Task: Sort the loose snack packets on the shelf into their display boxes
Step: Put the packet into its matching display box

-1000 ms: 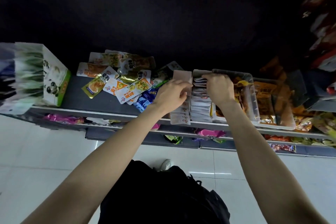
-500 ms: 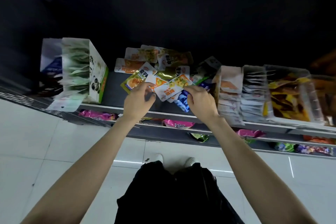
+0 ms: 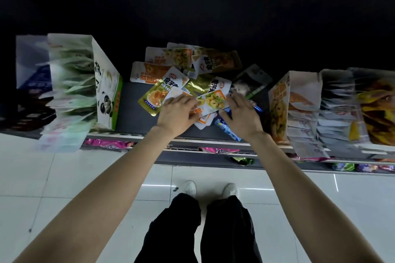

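A heap of loose snack packets [image 3: 188, 74] in white, orange, gold and blue lies on the dark shelf [image 3: 132, 113] between display boxes. My left hand [image 3: 178, 114] rests on the near side of the heap, fingers spread over a white and orange packet [image 3: 211, 100]. My right hand [image 3: 241, 115] lies flat to the right, fingertips touching that packet's right edge, over blue packets [image 3: 226, 129]. Neither hand has lifted anything. A panda-printed display box [image 3: 106, 92] of green packets stands to the left. An orange display box [image 3: 280, 107] of pale packets stands to the right.
Further right are a row of grey packets [image 3: 335, 113] and a clear bin [image 3: 376, 109] of yellow-orange snacks. A blue and white box [image 3: 32, 70] stands at far left. Lower shelves hold pink packets [image 3: 218, 150]. White floor tiles and my feet are below.
Both hands left the pale packets in the right-hand box and moved left onto the loose heap. The view swung left, then closer to the heap.
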Demonstrator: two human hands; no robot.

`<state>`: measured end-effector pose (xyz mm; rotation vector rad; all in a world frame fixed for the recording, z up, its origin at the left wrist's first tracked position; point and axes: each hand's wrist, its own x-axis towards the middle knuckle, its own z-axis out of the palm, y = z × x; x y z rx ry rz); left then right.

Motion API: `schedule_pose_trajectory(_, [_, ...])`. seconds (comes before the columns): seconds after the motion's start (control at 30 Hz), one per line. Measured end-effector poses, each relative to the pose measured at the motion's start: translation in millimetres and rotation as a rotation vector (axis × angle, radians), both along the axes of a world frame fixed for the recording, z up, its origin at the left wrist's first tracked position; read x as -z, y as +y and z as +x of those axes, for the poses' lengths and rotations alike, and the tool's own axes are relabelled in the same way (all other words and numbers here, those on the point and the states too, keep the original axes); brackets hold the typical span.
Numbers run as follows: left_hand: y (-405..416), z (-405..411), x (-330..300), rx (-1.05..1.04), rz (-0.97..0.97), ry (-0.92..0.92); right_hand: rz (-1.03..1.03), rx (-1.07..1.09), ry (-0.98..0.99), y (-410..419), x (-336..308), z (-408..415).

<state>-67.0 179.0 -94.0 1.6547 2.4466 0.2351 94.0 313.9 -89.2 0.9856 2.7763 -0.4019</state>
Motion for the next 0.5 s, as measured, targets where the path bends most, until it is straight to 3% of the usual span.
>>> schedule_pose_trajectory(0.1, [-12,-8,4,-0.004,0.040,-0.016,0.029,-0.083,0.014,-7,-10,4])
schedule_pose_trajectory(0.23, [-9,-8,0,-0.012,0.033,-0.024,0.226,-0.155,-0.113,18,-18,-2])
schedule_pose_trajectory(0.33, [-7,-7,-3,-0.022,0.018,-0.008,0.240,-0.187,-0.182,35,-20,-13])
schedule_pose_trajectory(0.43, [-6,-7,-6,0.004,-0.021,-0.007,0.293,-0.194,-0.148,45,-27,-13])
schedule_pose_trajectory(0.5, [-6,-7,-6,-0.012,-0.028,-0.018,0.353,-0.253,-0.025,47,-32,-7])
